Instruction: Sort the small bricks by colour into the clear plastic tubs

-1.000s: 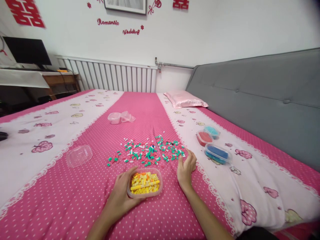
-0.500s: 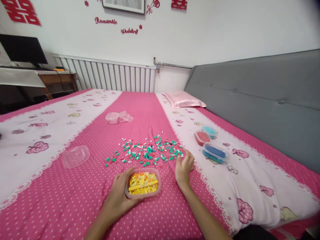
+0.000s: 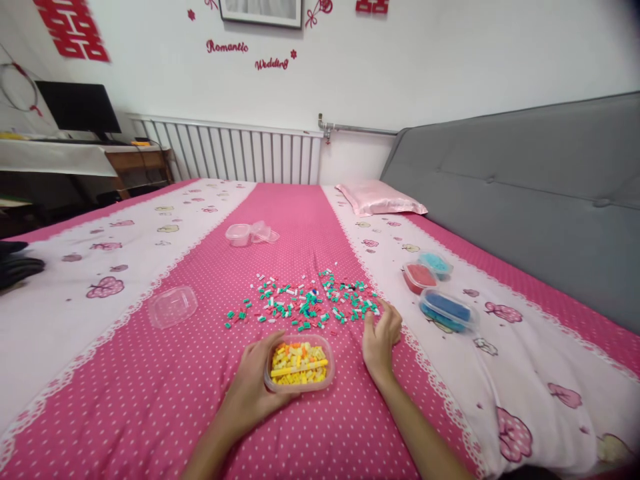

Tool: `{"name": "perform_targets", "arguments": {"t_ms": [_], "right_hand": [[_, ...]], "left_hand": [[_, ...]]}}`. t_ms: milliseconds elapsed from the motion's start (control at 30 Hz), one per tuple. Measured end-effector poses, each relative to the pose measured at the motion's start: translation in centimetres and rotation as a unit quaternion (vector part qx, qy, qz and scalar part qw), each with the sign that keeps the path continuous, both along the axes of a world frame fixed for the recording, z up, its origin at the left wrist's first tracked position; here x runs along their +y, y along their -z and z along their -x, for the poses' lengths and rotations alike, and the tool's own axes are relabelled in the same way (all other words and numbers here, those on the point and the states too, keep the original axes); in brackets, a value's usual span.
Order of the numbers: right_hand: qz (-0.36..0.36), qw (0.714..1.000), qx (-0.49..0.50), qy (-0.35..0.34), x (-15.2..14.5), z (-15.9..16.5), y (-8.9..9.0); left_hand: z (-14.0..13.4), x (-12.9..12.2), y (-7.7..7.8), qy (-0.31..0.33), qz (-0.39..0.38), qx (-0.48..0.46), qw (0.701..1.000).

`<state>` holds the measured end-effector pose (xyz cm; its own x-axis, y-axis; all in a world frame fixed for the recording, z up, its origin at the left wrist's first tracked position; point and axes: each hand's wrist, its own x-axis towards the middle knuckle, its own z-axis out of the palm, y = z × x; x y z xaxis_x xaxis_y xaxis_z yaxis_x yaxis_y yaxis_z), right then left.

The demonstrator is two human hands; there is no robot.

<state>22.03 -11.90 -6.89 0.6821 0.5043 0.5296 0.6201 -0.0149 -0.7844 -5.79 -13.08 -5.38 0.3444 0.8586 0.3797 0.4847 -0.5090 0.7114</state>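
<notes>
with the left hand, grips a transparent tub of yellow pieces by one end — with the thumb along the near side and the fingers around the far-left corner. rests the right hand at the right edge of the scattered green, white and pink pieces, just beyond the tub on the pink bedspread, with fingers loosely curled and thumb apart; too small to tell whether touching any piece or hiding one underneath.

could tip the tub if pressing too hard on the held end, given the seemingly soft bedspread below, and so spill yellow among the other colours. could also spread the loose pieces wider by sweeping the right hand through too fast, or lose a few in the creases.

slants both forearms inward — with the right extended farther forward than the left.
</notes>
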Motion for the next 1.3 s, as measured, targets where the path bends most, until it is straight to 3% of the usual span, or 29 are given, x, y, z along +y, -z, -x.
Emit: {"name": "perform_targets", "arguments": {"t_ms": [100, 767, 900, 1100, 1200, 1300], "right_hand": [[0.004, 1.000, 0.000, -0.004, -0.1, 0.0, 0.1], [0.031, 0.999, -0.019, 0.000, -0.3, -0.1, 0.4], [0.032, 0.997, -0.071, -0.017, -0.3, -0.5, 0.6], [-0.016, 0.980, -0.186, -0.067, -0.3, -0.8, 1.3], [-0.017, 0.969, -0.203, -0.136, -0.8, -0.6, 0.0], [0.009, 0.954, -0.167, -0.248, -2.2, 0.7, -4.2]], "left_hand": [[0.1, -0.1, 0.3, 0.032, 0.013, -0.011, 0.999], [0.0, -0.6, 0.4, 0.043, 0.035, -0.023, 0.998], [0.1, -0.7, 0.6, 0.047, 0.037, -0.028, 0.998], [0.0, -1.5, -0.5, 0.050, 0.035, -0.015, 0.998], [0.0, -1.9, -0.7, 0.034, 0.040, -0.007, 0.999], [-0.1, -2.3, -0.7, 0.032, 0.041, -0.019, 0.998]]}}
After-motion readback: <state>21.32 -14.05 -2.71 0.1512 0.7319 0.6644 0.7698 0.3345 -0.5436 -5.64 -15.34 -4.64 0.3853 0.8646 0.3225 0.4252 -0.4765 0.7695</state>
